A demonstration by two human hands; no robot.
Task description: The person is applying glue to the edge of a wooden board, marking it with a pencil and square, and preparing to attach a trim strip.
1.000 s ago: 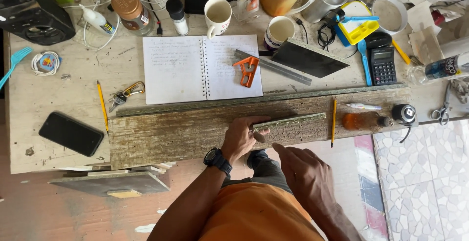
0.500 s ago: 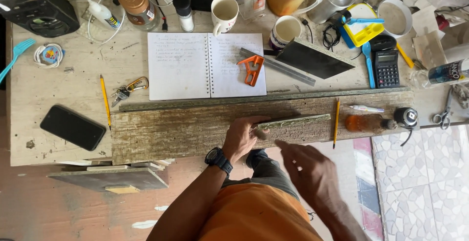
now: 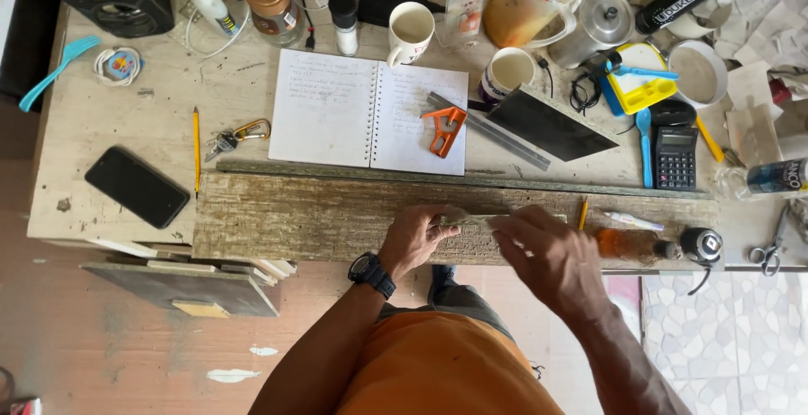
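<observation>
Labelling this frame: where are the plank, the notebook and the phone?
plank (image 3: pixel 303 217), head view, bare top face left of the hands.
notebook (image 3: pixel 324 108), head view, left page.
phone (image 3: pixel 136 187), head view, middle of the dark screen.

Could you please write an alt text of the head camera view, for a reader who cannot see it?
Seen from above, a person's left hand and right hand rest on a small wood strip lying on a weathered plank across a cluttered table. Behind the plank lie an open notebook, a phone and a calculator.
</observation>
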